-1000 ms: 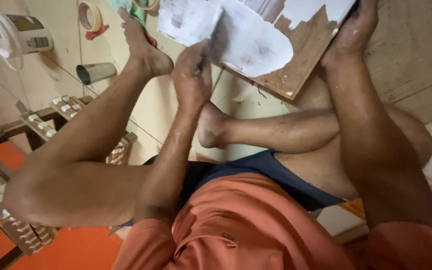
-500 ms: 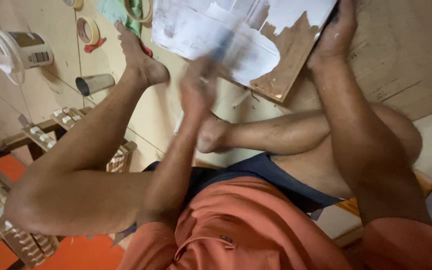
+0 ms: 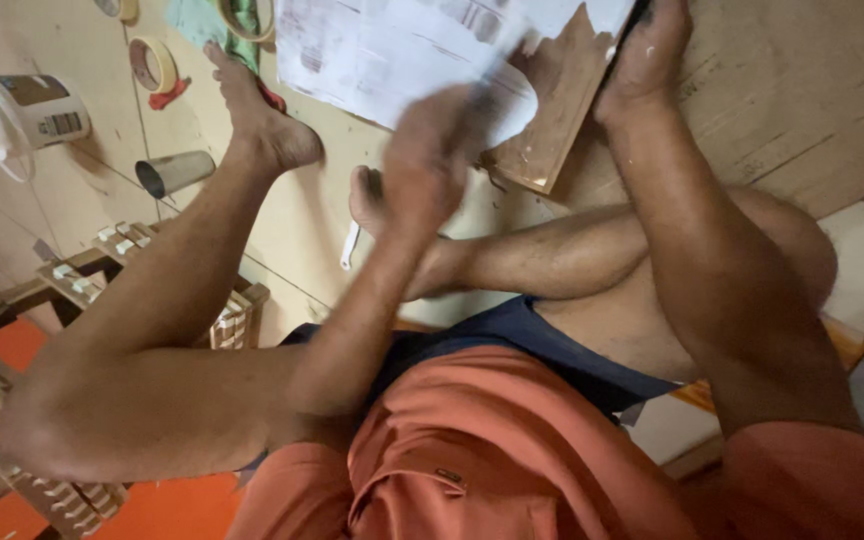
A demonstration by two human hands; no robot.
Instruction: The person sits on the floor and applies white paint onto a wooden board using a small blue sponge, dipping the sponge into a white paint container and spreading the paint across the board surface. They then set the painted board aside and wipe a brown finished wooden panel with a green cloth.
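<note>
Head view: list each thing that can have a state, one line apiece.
Left hand: blurred, over the paper sheet.
Right hand: pressed flat on the wooden board.
Wooden board: partly covered by paper.
Metal cup: lying on its side.
Tape roll: lying flat.

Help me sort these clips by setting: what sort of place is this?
Probably a home woodworking spot on the floor: a plywood sheet underneath, tape rolls lying about, and slatted wooden frames nearby. The left hand rubs a paper-covered board.
</note>
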